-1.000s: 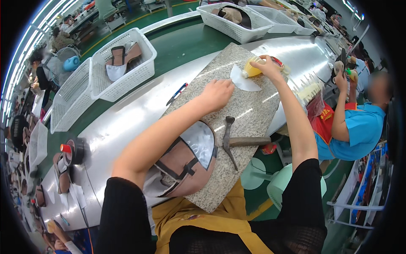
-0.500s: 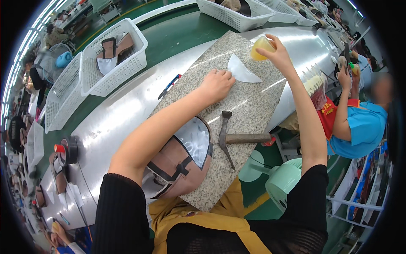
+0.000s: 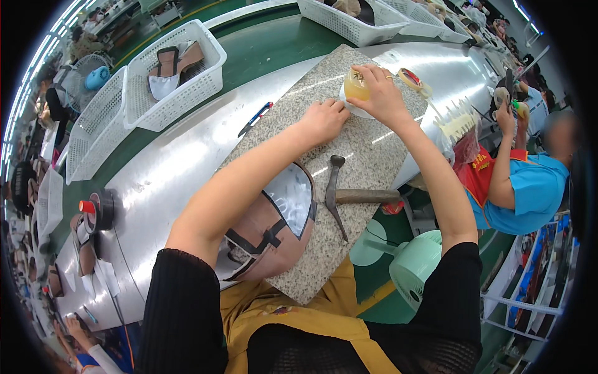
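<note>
Yellow bottle (image 3: pixel 355 87) — in right fingers (image 3: pixel 372 73); white piece (image 3: pixel 360 112) adjacent

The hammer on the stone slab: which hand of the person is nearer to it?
Left. The left hand is at the slab, beyond the hammer's head; the right hand is farther beyond, around the yellow bottle.

Head-worn fisheye, downward over speckled slab (image 3: pixel 367 159)
</note>
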